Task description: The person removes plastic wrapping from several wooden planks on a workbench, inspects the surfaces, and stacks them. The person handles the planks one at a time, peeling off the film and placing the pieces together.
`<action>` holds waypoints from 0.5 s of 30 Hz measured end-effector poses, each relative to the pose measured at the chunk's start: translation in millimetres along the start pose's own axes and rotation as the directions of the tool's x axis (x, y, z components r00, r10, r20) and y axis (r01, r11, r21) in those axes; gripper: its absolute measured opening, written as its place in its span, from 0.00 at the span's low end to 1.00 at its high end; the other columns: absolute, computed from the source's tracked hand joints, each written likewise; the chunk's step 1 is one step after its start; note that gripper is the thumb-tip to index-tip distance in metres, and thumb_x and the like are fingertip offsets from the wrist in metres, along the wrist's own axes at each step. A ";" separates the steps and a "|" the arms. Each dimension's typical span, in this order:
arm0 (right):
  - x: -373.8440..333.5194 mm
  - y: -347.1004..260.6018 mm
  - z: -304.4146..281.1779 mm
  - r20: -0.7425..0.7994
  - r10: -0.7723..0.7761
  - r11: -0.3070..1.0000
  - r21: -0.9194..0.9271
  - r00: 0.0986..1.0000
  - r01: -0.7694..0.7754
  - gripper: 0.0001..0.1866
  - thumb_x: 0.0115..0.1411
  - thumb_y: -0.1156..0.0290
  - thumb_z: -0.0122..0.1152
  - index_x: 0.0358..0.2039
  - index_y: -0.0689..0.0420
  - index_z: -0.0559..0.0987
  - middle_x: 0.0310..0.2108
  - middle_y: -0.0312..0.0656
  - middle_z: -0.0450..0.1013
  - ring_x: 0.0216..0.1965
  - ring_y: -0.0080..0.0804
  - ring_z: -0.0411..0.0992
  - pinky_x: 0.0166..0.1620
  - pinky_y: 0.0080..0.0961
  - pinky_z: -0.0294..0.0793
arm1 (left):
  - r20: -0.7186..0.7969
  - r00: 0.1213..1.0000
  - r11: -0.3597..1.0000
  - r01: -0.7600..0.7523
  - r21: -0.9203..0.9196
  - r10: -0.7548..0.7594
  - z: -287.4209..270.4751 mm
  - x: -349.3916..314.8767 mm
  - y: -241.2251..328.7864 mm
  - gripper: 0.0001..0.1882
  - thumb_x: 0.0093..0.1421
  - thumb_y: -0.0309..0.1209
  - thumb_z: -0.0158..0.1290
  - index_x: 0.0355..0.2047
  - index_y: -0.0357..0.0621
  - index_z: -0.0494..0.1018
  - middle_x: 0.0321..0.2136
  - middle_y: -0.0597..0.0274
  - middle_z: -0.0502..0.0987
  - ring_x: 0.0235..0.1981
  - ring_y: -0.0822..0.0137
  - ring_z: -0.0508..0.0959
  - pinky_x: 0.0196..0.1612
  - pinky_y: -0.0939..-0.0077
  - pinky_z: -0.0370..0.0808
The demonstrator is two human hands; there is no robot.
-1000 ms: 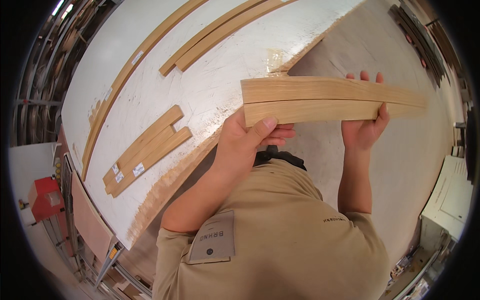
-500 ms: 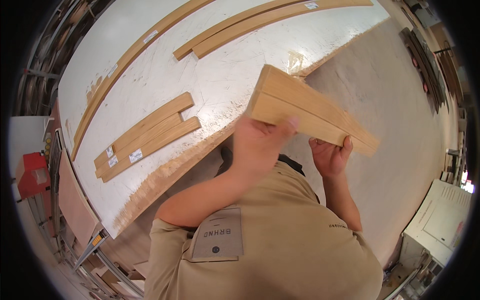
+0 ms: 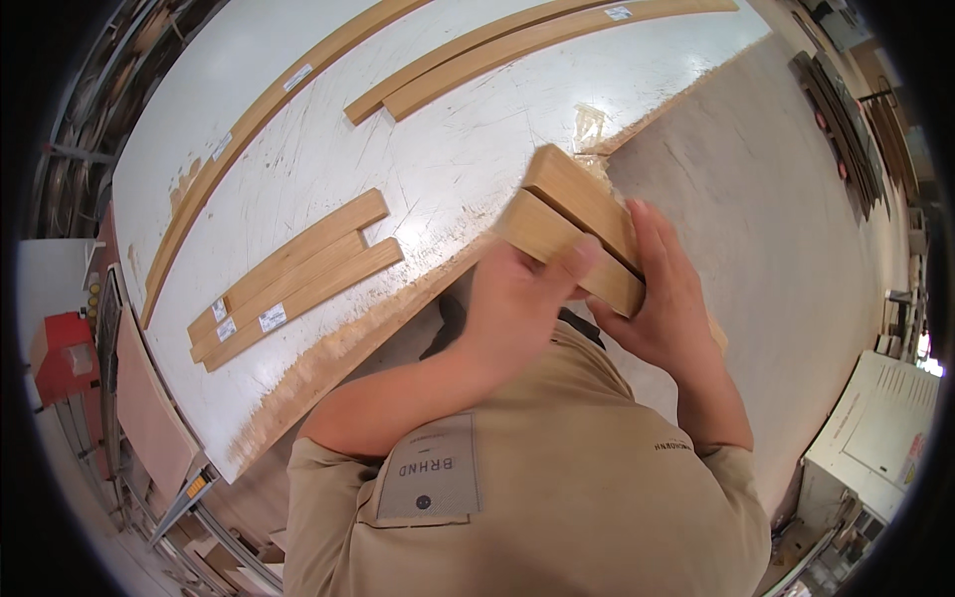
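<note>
I hold two light-brown wooden boards side by side over the table's near edge. A dark narrow gap runs between the upper board (image 3: 587, 199) and the lower board (image 3: 547, 231). My left hand (image 3: 517, 308), a little blurred, is closed on the lower board near its left end, thumb on top. My right hand (image 3: 668, 308) wraps across both boards from the right, its fingers along the far side. It covers part of their length, and a bit of wood shows past its wrist.
On the white table (image 3: 448, 149) lie several short labelled strips (image 3: 298, 269), one long strip (image 3: 234, 139) and a long pair (image 3: 517, 45). The table's near edge (image 3: 348, 353) is worn and chipped. A red machine (image 3: 65, 358) stands left, a white cabinet (image 3: 875, 428) right.
My right hand has come nearer along the boards, from a fingertip hold to a wrap across both. The gap between the boards has grown more distinct. My left hand keeps its hold.
</note>
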State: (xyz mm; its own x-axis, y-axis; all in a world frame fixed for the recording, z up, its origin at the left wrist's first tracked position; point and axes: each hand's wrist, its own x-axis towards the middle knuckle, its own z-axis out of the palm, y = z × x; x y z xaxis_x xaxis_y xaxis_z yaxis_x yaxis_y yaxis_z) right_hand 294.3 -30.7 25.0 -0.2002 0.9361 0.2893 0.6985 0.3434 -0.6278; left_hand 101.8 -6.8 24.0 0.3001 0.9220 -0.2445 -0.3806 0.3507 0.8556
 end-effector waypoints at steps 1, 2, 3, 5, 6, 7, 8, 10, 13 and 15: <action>1.1 3.7 4.3 0.016 -0.004 1.000 -0.021 1.000 0.004 0.53 0.41 0.77 0.76 0.71 0.53 0.65 0.57 0.49 0.73 0.50 0.53 0.75 0.50 0.41 0.78 | -0.006 0.999 0.998 0.050 -0.029 -0.050 -4.0 1.8 5.2 0.20 0.69 0.31 0.58 0.57 0.33 0.71 0.46 0.56 0.82 0.45 0.67 0.84 0.43 0.73 0.84; 2.9 5.0 3.3 0.084 -0.028 0.997 -0.063 0.996 0.034 0.54 0.40 0.77 0.75 0.72 0.50 0.65 0.53 0.48 0.73 0.48 0.52 0.75 0.47 0.41 0.78 | -0.016 0.995 0.993 0.100 -0.057 -0.101 -9.9 2.9 9.6 0.20 0.69 0.30 0.59 0.57 0.33 0.71 0.46 0.56 0.82 0.45 0.67 0.84 0.44 0.72 0.84; 1.8 7.0 4.0 0.091 -0.022 0.999 -0.043 0.996 0.026 0.54 0.39 0.78 0.76 0.71 0.50 0.66 0.53 0.47 0.73 0.48 0.51 0.75 0.47 0.41 0.78 | -0.021 0.998 0.998 0.064 0.008 -0.064 -14.3 1.3 13.9 0.20 0.68 0.29 0.59 0.57 0.33 0.70 0.46 0.55 0.82 0.45 0.67 0.83 0.44 0.73 0.84; -3.2 10.9 5.8 0.115 -0.008 1.000 -0.001 0.993 0.008 0.55 0.38 0.78 0.76 0.71 0.49 0.66 0.53 0.47 0.74 0.48 0.50 0.75 0.46 0.40 0.78 | -0.027 1.000 0.991 -0.006 0.130 0.009 -20.6 -6.0 23.2 0.21 0.68 0.28 0.60 0.58 0.33 0.70 0.46 0.55 0.82 0.46 0.68 0.83 0.45 0.73 0.84; -5.7 12.8 7.4 0.093 -0.005 1.000 -0.009 0.996 0.006 0.55 0.38 0.78 0.76 0.71 0.50 0.67 0.53 0.47 0.74 0.47 0.49 0.75 0.46 0.40 0.78 | -0.059 0.998 0.997 -0.029 0.072 0.033 -21.6 -8.4 30.1 0.20 0.65 0.27 0.63 0.54 0.29 0.73 0.44 0.52 0.83 0.44 0.71 0.83 0.46 0.78 0.81; -7.6 14.7 9.3 0.071 -0.002 1.000 -0.017 0.997 0.003 0.54 0.37 0.79 0.76 0.70 0.50 0.68 0.52 0.46 0.74 0.47 0.49 0.75 0.46 0.39 0.78 | -0.072 0.996 0.989 -0.051 0.142 0.061 -24.8 -9.9 30.7 0.19 0.65 0.27 0.63 0.53 0.29 0.74 0.43 0.51 0.84 0.44 0.71 0.84 0.46 0.78 0.81; -6.2 16.2 11.0 0.049 -0.008 1.000 -0.020 0.999 0.009 0.54 0.36 0.79 0.76 0.70 0.50 0.69 0.52 0.46 0.74 0.47 0.49 0.75 0.46 0.39 0.78 | -0.087 0.991 0.974 -0.076 0.215 0.097 -28.5 -10.8 33.0 0.19 0.64 0.26 0.63 0.52 0.29 0.75 0.43 0.50 0.84 0.43 0.70 0.84 0.46 0.77 0.82; -5.2 20.1 9.4 0.041 -0.090 0.992 -0.083 0.995 0.093 0.54 0.37 0.80 0.74 0.70 0.55 0.67 0.51 0.50 0.74 0.45 0.51 0.76 0.45 0.38 0.79 | -0.116 0.980 0.916 -0.103 0.387 0.159 -32.3 -14.3 40.3 0.18 0.63 0.25 0.63 0.51 0.29 0.76 0.42 0.51 0.84 0.43 0.69 0.85 0.46 0.76 0.82; -3.7 23.2 9.2 0.035 -0.167 0.973 -0.158 0.985 0.170 0.54 0.36 0.82 0.73 0.69 0.57 0.67 0.51 0.53 0.75 0.45 0.53 0.77 0.45 0.38 0.79 | -0.101 0.953 0.750 -0.158 0.642 0.287 -33.6 -20.7 48.3 0.17 0.60 0.24 0.64 0.49 0.30 0.78 0.40 0.53 0.85 0.40 0.67 0.85 0.43 0.74 0.83; -3.7 24.5 7.7 0.029 -0.202 0.959 -0.195 0.979 0.204 0.54 0.35 0.82 0.74 0.69 0.57 0.68 0.51 0.53 0.75 0.45 0.53 0.77 0.44 0.39 0.79 | -0.020 0.909 0.599 -0.258 0.758 0.417 -37.5 -22.4 43.5 0.17 0.58 0.27 0.65 0.46 0.33 0.79 0.35 0.48 0.85 0.35 0.62 0.88 0.36 0.72 0.84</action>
State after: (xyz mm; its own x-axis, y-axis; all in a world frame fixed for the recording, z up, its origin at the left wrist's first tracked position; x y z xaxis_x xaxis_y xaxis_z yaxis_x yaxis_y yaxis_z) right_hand 306.8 -25.2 3.0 -0.3571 0.8492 0.3891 0.7630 0.5054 -0.4029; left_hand 45.7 -6.1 49.6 0.0967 0.9874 0.1252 0.3574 -0.1519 0.9215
